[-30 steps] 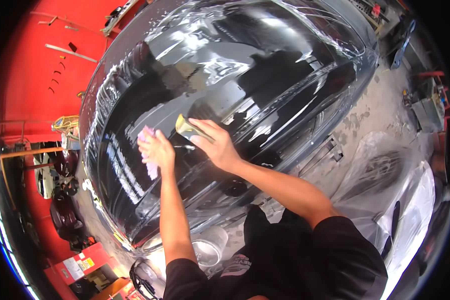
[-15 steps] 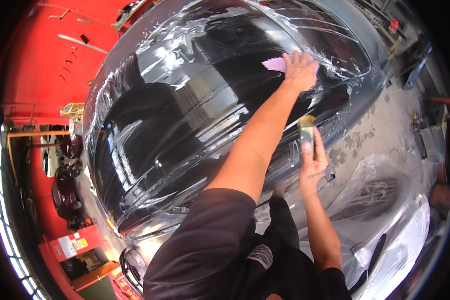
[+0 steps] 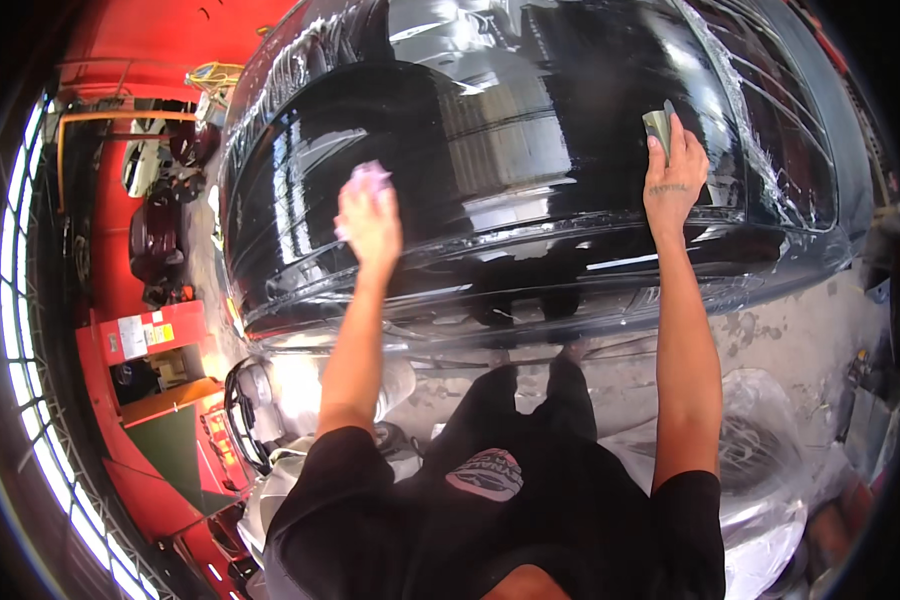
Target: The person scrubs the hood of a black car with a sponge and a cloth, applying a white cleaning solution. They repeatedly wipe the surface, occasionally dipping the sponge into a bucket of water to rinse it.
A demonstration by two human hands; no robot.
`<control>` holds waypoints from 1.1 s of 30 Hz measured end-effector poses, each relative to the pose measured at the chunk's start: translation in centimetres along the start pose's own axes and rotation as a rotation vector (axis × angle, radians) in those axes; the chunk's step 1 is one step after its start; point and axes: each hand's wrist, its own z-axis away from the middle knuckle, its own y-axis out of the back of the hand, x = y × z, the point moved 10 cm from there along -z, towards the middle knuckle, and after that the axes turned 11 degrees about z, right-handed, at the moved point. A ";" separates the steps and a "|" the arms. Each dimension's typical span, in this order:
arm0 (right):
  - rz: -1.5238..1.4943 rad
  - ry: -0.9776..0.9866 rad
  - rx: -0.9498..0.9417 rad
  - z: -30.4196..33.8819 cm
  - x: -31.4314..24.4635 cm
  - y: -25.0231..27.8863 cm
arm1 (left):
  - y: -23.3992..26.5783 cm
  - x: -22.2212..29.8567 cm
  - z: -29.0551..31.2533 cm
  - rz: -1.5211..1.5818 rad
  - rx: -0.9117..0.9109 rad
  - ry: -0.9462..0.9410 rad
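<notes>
In front of me stretches the glossy black hood of a car (image 3: 420, 120), with whitish wet streaks along its edges. My left hand (image 3: 372, 225) presses a crumpled pink cloth (image 3: 370, 178) to the hood on the left, blurred a little by motion. Over on the right, my right hand (image 3: 676, 180) grips a small greenish-grey block (image 3: 658, 126) with a pale edge, its far end just above or touching the hood; I cannot tell which. Toward the windshield (image 3: 780, 110), streaks run along the hood's rear edge.
Plastic sheeting (image 3: 770, 440) covers something at the lower right. A red cabinet (image 3: 140, 335) and a steering wheel (image 3: 238, 410) are at the lower left. Dark car parts (image 3: 155, 240) stand by the red wall. Grey concrete floor (image 3: 770, 335) lies beside the car.
My left hand has swept the pink cloth from near the windshield to the hood's left part. My right hand has risen over the hood with the block. The view has shifted.
</notes>
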 end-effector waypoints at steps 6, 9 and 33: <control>0.108 0.038 -0.073 -0.4 -1.3 -1.1 | 5.7 -21.5 1.2 -0.175 0.153 0.642; 0.107 0.041 -0.060 -0.7 -1.6 -0.4 | -0.4 -11.2 -4.3 -0.203 0.182 0.235; 0.316 -0.022 -0.099 0.2 -4.6 -3.2 | 12.4 -49.6 -9.8 -0.454 0.298 0.565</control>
